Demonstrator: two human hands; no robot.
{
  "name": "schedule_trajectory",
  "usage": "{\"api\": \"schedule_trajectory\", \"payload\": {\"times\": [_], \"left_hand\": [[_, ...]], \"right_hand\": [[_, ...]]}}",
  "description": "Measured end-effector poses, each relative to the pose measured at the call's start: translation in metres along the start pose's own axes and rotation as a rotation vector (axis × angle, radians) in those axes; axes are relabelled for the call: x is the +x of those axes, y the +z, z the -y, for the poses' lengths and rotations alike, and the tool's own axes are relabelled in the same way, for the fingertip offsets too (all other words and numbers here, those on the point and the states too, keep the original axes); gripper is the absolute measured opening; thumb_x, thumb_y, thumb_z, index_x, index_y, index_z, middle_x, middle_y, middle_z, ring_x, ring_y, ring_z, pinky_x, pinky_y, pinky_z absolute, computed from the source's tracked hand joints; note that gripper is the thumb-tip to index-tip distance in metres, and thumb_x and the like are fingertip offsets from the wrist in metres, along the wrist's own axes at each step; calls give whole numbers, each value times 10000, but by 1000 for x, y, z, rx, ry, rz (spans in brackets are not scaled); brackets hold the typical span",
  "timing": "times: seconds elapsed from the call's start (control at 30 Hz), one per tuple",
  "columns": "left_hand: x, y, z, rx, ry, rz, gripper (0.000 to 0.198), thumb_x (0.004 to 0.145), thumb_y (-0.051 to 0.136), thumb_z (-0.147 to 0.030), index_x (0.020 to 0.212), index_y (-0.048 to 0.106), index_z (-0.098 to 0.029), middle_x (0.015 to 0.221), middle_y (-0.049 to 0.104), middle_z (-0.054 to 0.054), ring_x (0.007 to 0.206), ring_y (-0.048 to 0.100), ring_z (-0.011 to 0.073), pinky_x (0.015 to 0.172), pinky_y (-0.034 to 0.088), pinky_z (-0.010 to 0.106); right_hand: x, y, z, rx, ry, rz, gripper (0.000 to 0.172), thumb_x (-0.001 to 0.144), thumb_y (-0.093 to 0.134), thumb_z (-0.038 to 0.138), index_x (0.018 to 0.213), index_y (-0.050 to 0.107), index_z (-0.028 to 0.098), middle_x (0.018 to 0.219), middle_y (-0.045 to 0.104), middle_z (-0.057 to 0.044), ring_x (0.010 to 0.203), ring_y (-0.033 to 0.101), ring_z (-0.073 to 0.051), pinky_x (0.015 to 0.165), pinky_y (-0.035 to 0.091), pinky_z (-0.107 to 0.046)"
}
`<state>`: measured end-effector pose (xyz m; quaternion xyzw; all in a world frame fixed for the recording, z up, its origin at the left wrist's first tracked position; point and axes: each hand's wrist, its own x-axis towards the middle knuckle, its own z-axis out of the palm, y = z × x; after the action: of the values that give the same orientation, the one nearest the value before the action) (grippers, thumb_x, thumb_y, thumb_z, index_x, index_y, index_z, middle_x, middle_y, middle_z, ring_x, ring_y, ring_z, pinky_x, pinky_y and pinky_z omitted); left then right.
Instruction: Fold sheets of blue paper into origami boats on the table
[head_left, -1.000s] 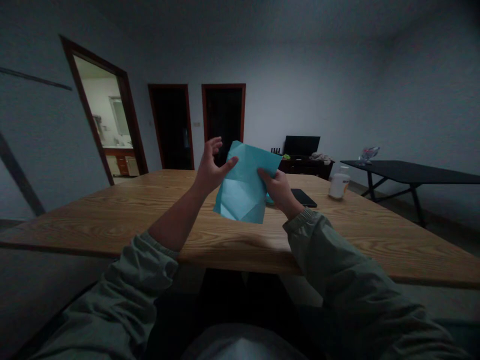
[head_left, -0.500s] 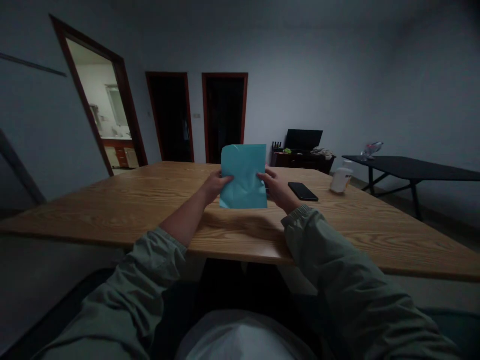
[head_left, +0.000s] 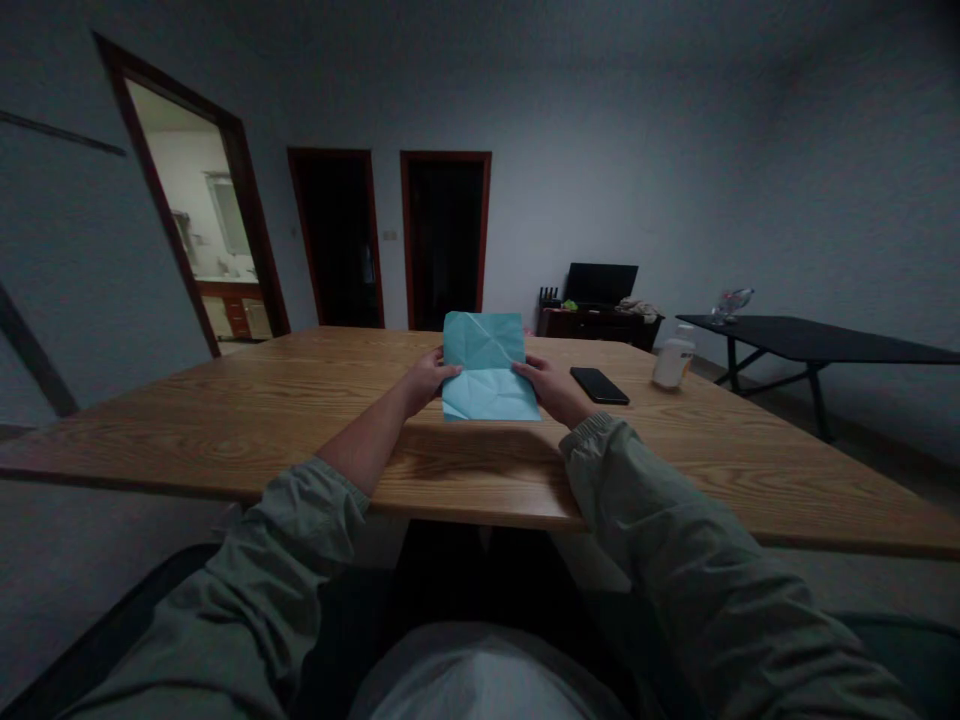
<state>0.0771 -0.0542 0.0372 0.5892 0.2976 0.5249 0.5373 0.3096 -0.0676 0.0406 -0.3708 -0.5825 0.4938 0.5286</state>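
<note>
A light blue sheet of paper (head_left: 486, 350) with several crease lines is held up over the near middle of the wooden table (head_left: 300, 400). My left hand (head_left: 427, 383) grips its left edge, thumb lying on the front face and fingers behind. At the right edge, my right hand (head_left: 551, 385) pinches the sheet the same way. The paper bends along a crosswise crease at thumb height, its lower half tipped toward me and brighter. The fingers behind the sheet are mostly hidden.
Right of my right hand lies a black phone (head_left: 598, 385), and beyond it stands a white bottle (head_left: 673, 362). Farther off are a black table (head_left: 817, 340) and a low cabinet (head_left: 600, 325) bearing a dark screen (head_left: 601, 284).
Both hands have lowered the paper slightly. Its upper part has tilted away from me, and the creases across it show more clearly. Both hands keep their grip.
</note>
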Motion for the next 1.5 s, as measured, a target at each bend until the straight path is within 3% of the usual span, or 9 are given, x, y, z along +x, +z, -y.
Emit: {"api": "schedule_trajectory", "payload": {"times": [0.17,0.3,0.43,0.57,0.77,1.0,1.17,1.3,1.5], "left_hand": [[-1,-3,-3,24,11,-49,295,583,657,-136,876,630,-150,797,678,41,574,571,121,515,443,224],[-2,-13,-9,-112,8,-5,175,654,561,-200,795,646,-139,984,693,98,729,629,185,581,494,275],[-3,-18,-7,-108,-68,84,337,762,564,-374,1003,658,-159,1035,671,102,721,631,181,575,496,283],[-6,-13,-1,159,-100,125,591,618,802,-323,1161,605,-202,943,652,55,632,594,116,545,458,223],[-3,-10,1,270,89,38,623,595,829,-310,1157,599,-170,923,649,54,723,614,135,631,490,240],[-1,-15,-3,284,90,-28,617,574,831,-359,1111,602,-162,879,653,36,700,603,132,626,495,252],[-10,-14,-11,381,-183,187,552,599,815,-412,1057,624,-170,853,657,38,645,591,127,523,429,219],[-12,-11,-11,441,-224,311,528,621,802,-364,1077,626,-165,858,675,46,683,607,141,566,436,227],[-6,-6,12,1026,-97,414,416,762,650,-325,1143,641,-158,947,684,80,804,626,193,668,469,271]], "right_hand": [[0,-2,-3,104,6,25,254,716,689,241,966,676,197,847,707,-11,669,607,-123,630,529,-226],[1,-5,-5,104,14,32,212,692,654,196,894,716,189,837,693,-14,666,590,-110,629,513,-217],[-3,-4,-2,33,16,9,229,690,581,163,863,732,168,819,686,-22,679,578,-111,627,491,-205],[-7,0,6,49,60,10,239,709,531,175,856,712,119,779,684,-55,669,575,-134,616,483,-220],[-9,-1,9,153,137,85,252,818,531,352,969,649,188,823,690,-46,697,633,-165,641,538,-273],[-4,-5,-1,-139,87,100,156,772,672,246,898,647,159,779,662,-21,612,578,-106,545,500,-196],[-3,-10,2,-352,51,140,189,808,630,300,935,661,164,744,642,-12,603,566,-104,497,460,-178],[-8,-4,5,-517,105,239,195,797,625,308,914,665,157,717,630,-14,581,548,-103,480,438,-177],[-16,2,5,-1053,252,358,209,779,625,343,710,654,148,634,632,-41,564,567,-136,526,435,-227]]}}
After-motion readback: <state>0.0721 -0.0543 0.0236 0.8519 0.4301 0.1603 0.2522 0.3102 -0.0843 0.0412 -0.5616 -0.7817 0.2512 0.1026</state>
